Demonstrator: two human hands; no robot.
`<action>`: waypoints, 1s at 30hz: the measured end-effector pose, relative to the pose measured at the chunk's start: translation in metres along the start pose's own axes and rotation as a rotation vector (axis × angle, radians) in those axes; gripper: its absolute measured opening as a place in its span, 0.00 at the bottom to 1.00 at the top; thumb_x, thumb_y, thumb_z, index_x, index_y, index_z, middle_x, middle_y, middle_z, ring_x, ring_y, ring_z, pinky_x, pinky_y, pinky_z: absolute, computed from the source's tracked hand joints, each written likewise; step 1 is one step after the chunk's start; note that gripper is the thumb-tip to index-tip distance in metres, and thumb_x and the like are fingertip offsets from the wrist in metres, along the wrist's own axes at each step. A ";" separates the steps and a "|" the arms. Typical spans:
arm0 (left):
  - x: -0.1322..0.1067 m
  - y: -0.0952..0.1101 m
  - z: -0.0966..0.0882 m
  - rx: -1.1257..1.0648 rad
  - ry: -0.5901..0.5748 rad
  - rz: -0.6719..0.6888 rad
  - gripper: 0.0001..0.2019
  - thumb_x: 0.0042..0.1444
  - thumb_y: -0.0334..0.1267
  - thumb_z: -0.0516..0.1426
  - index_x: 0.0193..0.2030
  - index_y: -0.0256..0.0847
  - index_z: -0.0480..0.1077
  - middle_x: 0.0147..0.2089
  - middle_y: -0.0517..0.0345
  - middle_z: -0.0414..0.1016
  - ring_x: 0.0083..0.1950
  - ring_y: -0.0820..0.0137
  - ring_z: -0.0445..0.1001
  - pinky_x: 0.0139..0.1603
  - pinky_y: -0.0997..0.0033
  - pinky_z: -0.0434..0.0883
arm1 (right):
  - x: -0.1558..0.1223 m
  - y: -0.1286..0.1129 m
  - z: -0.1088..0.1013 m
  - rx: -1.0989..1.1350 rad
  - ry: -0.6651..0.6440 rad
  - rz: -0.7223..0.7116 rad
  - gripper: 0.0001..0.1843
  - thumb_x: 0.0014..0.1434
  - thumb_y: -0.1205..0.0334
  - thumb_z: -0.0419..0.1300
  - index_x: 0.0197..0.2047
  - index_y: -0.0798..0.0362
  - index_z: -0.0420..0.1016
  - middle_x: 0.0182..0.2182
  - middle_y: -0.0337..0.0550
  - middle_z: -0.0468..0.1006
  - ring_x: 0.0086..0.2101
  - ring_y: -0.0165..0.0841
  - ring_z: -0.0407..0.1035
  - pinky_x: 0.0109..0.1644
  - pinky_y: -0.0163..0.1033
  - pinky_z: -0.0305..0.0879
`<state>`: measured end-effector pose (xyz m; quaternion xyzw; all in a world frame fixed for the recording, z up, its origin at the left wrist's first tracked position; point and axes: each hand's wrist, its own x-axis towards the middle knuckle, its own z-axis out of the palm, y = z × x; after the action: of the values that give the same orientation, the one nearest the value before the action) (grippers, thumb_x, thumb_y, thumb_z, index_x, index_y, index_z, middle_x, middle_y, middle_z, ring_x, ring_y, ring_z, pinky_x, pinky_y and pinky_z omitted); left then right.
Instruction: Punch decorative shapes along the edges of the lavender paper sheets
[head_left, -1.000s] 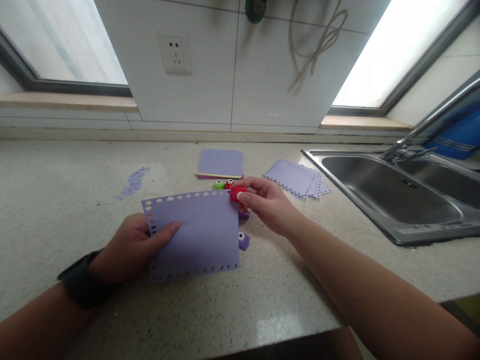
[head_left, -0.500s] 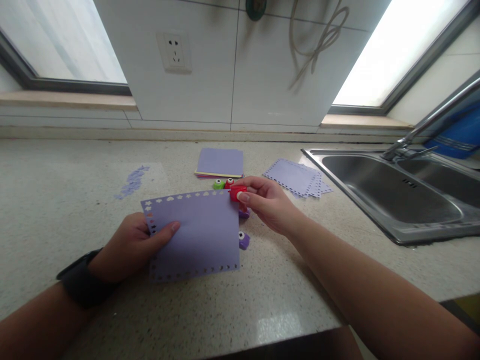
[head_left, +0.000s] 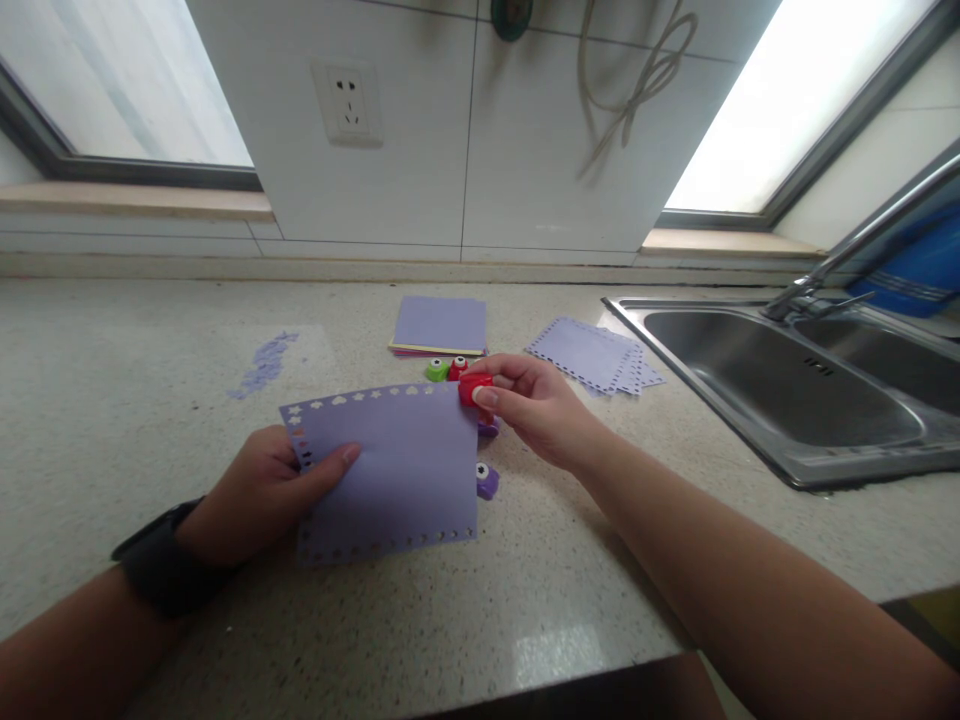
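Observation:
A purple sheet of paper (head_left: 397, 470) is held above the counter, with small shapes punched along its top, left and bottom edges. My left hand (head_left: 281, 490) grips its left side, thumb on the front and fingers behind. Between the thumb and fingers of my right hand (head_left: 536, 405) is a red craft punch (head_left: 474, 389), placed at the sheet's top right corner. Behind the paper, a green punch (head_left: 437, 370) and another red punch (head_left: 458, 368) stand on the counter. A purple punch (head_left: 487, 481) shows partly past the sheet's right edge.
A stack of coloured paper (head_left: 440, 324) lies at the back. Several punched purple sheets (head_left: 585, 353) lie beside the steel sink (head_left: 780, 380) on the right. Purple paper cut-outs (head_left: 266, 365) form a small pile on the left.
The sheet has shifted very slightly, its upper left corner a little lower. Both hands keep their holds, and the red punch stays at the top right corner.

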<state>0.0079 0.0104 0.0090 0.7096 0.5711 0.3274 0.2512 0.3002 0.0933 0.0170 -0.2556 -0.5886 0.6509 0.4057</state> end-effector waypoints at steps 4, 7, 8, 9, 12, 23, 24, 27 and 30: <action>0.001 0.001 0.000 -0.084 -0.057 -0.024 0.14 0.63 0.42 0.59 0.29 0.45 0.81 0.31 0.59 0.87 0.31 0.63 0.83 0.33 0.70 0.79 | -0.001 -0.003 0.001 -0.028 0.002 0.001 0.15 0.56 0.55 0.76 0.44 0.52 0.83 0.33 0.41 0.83 0.30 0.29 0.73 0.35 0.36 0.71; 0.001 0.002 0.001 -0.101 -0.063 -0.035 0.15 0.63 0.44 0.59 0.27 0.45 0.80 0.29 0.59 0.86 0.29 0.64 0.81 0.30 0.71 0.77 | -0.002 -0.007 0.003 -0.047 0.009 -0.009 0.15 0.56 0.55 0.76 0.43 0.53 0.83 0.32 0.40 0.83 0.29 0.28 0.74 0.34 0.35 0.72; 0.001 0.001 0.001 -0.102 -0.063 -0.037 0.15 0.63 0.45 0.59 0.26 0.45 0.79 0.28 0.59 0.85 0.28 0.64 0.81 0.29 0.71 0.77 | -0.003 -0.008 0.004 -0.053 0.012 -0.012 0.15 0.56 0.55 0.76 0.42 0.53 0.83 0.32 0.40 0.83 0.29 0.28 0.74 0.33 0.35 0.72; 0.001 0.001 0.001 -0.103 -0.063 -0.037 0.15 0.63 0.45 0.60 0.26 0.45 0.79 0.28 0.59 0.85 0.28 0.64 0.80 0.29 0.70 0.77 | -0.003 -0.009 0.004 -0.057 0.015 -0.013 0.15 0.55 0.55 0.76 0.42 0.53 0.83 0.31 0.40 0.82 0.29 0.28 0.74 0.33 0.34 0.72; 0.000 -0.001 0.000 -0.091 -0.066 -0.041 0.16 0.63 0.46 0.60 0.26 0.44 0.79 0.28 0.59 0.84 0.28 0.63 0.80 0.29 0.69 0.76 | -0.003 -0.011 0.006 -0.061 0.018 -0.011 0.15 0.54 0.56 0.77 0.41 0.53 0.83 0.29 0.39 0.81 0.28 0.27 0.74 0.31 0.33 0.71; 0.000 0.000 0.002 -0.154 -0.052 -0.055 0.15 0.61 0.44 0.61 0.23 0.45 0.77 0.24 0.60 0.81 0.24 0.65 0.76 0.25 0.71 0.73 | -0.003 -0.011 0.009 0.039 0.004 -0.005 0.16 0.49 0.59 0.79 0.37 0.53 0.80 0.26 0.35 0.80 0.26 0.26 0.73 0.30 0.31 0.72; 0.000 0.000 0.003 -0.157 -0.046 -0.053 0.15 0.61 0.44 0.61 0.23 0.45 0.77 0.23 0.60 0.80 0.24 0.65 0.75 0.25 0.71 0.72 | -0.003 -0.011 0.010 0.045 0.007 -0.004 0.16 0.49 0.60 0.79 0.37 0.53 0.80 0.26 0.35 0.80 0.26 0.26 0.73 0.30 0.31 0.72; 0.001 0.000 0.003 -0.160 -0.025 -0.039 0.16 0.60 0.45 0.62 0.21 0.45 0.74 0.22 0.60 0.78 0.23 0.66 0.73 0.24 0.71 0.71 | -0.003 -0.010 0.011 0.050 0.010 0.007 0.16 0.48 0.60 0.79 0.36 0.54 0.80 0.26 0.36 0.80 0.25 0.26 0.73 0.29 0.32 0.73; 0.001 0.000 0.004 -0.174 -0.013 -0.034 0.17 0.60 0.45 0.62 0.20 0.45 0.73 0.21 0.61 0.76 0.22 0.66 0.72 0.23 0.71 0.71 | -0.002 -0.009 0.011 0.047 0.013 0.008 0.17 0.47 0.60 0.80 0.36 0.54 0.80 0.25 0.35 0.79 0.24 0.25 0.72 0.29 0.32 0.72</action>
<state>0.0111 0.0116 0.0068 0.6774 0.5507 0.3672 0.3210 0.2941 0.0853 0.0272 -0.2527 -0.5695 0.6645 0.4127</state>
